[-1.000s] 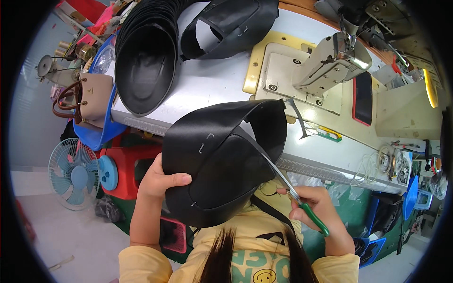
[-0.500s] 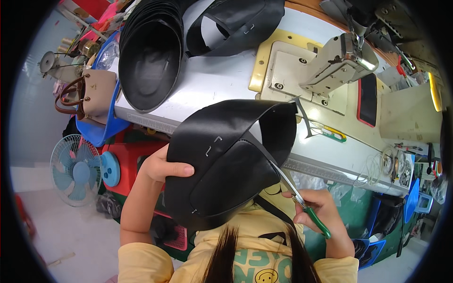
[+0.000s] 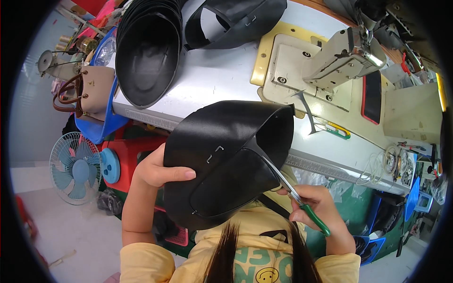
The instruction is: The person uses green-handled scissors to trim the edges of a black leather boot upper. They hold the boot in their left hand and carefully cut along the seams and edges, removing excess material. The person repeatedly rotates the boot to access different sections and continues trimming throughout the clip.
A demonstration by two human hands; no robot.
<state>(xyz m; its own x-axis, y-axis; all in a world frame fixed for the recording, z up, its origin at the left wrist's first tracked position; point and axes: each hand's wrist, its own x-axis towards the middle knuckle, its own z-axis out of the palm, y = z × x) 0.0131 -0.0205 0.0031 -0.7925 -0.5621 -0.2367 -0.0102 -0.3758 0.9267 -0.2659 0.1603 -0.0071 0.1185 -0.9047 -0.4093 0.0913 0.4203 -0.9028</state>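
My left hand (image 3: pixel 163 170) grips the left side of a curved black leather-like piece (image 3: pixel 212 184), thumb on its face and fingers hidden behind. The piece is held tilted in front of my body, with an open loop at its upper right and pale bracket-shaped marks on its surface. My right hand (image 3: pixel 314 207) is closed round green-handled scissors (image 3: pixel 313 220). Their metal blades point up and left, lying along the piece's right edge beside the loop. Whether the blades are apart is hard to make out.
Behind stands a sewing machine (image 3: pixel 339 61) on a white table (image 3: pixel 207 75). Nested black shells (image 3: pixel 148 61) and another black piece (image 3: pixel 250 23) lie there. A phone (image 3: pixel 371 96), a curved black offcut (image 3: pixel 307 112) and yellow-green thread snips (image 3: pixel 337 130) are to the right. A fan (image 3: pixel 78 170) stands left.
The scissor blades have slid a little further up and left along the piece's edge. The piece has turned slightly in my left hand, and the view has shifted a little.
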